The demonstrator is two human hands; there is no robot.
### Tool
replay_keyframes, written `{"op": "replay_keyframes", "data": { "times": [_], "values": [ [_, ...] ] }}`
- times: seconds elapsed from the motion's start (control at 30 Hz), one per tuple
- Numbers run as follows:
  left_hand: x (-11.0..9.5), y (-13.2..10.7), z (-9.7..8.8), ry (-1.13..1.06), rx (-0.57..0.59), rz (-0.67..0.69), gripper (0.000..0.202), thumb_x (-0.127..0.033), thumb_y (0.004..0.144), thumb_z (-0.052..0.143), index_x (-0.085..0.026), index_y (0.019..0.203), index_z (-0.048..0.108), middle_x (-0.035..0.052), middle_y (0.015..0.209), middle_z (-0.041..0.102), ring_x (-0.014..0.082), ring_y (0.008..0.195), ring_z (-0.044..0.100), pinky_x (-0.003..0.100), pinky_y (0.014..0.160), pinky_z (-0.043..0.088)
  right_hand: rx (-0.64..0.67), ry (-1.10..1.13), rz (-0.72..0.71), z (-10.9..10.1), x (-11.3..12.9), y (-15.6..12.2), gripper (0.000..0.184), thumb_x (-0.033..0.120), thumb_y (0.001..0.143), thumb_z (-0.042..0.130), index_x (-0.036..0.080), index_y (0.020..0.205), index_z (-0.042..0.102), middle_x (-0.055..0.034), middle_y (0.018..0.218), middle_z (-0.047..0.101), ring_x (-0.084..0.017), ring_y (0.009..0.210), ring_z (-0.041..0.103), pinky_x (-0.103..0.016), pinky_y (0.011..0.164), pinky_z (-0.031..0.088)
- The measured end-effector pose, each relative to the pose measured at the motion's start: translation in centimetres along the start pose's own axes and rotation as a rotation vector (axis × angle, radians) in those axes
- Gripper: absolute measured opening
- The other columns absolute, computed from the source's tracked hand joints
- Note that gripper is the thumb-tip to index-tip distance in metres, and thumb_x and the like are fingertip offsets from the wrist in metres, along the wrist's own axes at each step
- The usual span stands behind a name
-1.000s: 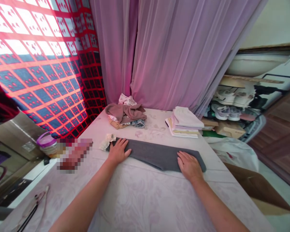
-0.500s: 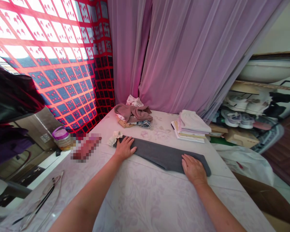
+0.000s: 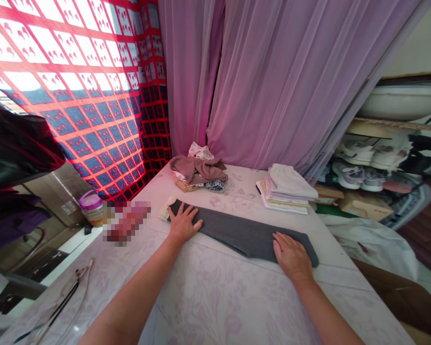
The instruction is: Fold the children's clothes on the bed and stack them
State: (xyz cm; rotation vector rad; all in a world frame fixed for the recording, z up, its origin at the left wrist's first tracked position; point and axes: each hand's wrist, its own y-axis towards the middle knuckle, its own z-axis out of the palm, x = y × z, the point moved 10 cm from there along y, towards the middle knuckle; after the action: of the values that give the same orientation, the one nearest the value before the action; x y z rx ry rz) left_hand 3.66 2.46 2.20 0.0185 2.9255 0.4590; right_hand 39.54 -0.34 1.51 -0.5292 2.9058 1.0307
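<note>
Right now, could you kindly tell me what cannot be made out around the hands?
Head view only:
Pixelated object beside the left hand: the blur hides what it is.
Grey cloth: the right hand and left hand cover parts.
Clothes pile: the mauve garment hides what lies beneath.

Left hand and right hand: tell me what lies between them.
In the head view, a folded grey cloth lies on the floral bedsheet between the left hand and the right hand, both resting on it.

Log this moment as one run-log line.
left hand: flat on grey folded garment | right hand: flat on same garment | nearby: folded clothes stack
</note>
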Motion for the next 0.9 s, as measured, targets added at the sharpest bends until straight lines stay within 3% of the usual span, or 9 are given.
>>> {"op": "replay_keyframes", "data": {
  "times": [0.23,0.47,0.73,0.9],
  "values": [
    [-0.1,0.1,0.2,-0.019,0.001,0.028,0.049,-0.055,0.087,0.045,-0.033,0.129,0.056,0.0025,0.138,0.054,0.035,0.135,0.035,0.068,0.109,-0.008,0.028,0.011,0.035,0.2,-0.3,0.0,0.038,0.029,0.091,0.038,0.015,0.103,0.072,-0.0101,0.107,0.072,-0.023,0.093,0.066,-0.036,0.085,0.046],
    [-0.3,0.1,0.6,-0.012,0.034,0.062,0.051,-0.051,0.088,0.045,-0.024,0.13,0.057,0.006,0.14,0.052,0.0303,0.134,0.039,0.048,0.114,0.021,0.035,0.025,0.041,0.3,-0.4,0.0,0.039,0.03,0.091,0.038,0.014,0.103,0.072,-0.0111,0.106,0.072,-0.024,0.094,0.066,-0.037,0.084,0.047],
    [-0.4,0.0,0.3,-0.006,0.048,0.056,0.049,-0.048,0.088,0.045,-0.024,0.129,0.057,0.0066,0.139,0.053,0.0297,0.132,0.042,0.049,0.113,0.026,-0.005,0.045,0.035,0.3,-0.5,-0.2,0.038,0.031,0.09,0.039,0.015,0.101,0.072,-0.0109,0.105,0.072,-0.023,0.091,0.066,-0.037,0.083,0.047],
    [-0.7,-0.3,-1.1,-0.065,-0.051,0.119,0.041,-0.037,0.089,0.046,-0.023,0.125,0.059,0.0056,0.135,0.056,0.0257,0.13,0.045,0.045,0.114,0.026,0.0,0.057,0.053,0.3,-0.6,-0.1,0.038,0.031,0.09,0.039,0.016,0.101,0.072,-0.0106,0.105,0.072,-0.023,0.092,0.066,-0.037,0.084,0.047]
  ]
}}
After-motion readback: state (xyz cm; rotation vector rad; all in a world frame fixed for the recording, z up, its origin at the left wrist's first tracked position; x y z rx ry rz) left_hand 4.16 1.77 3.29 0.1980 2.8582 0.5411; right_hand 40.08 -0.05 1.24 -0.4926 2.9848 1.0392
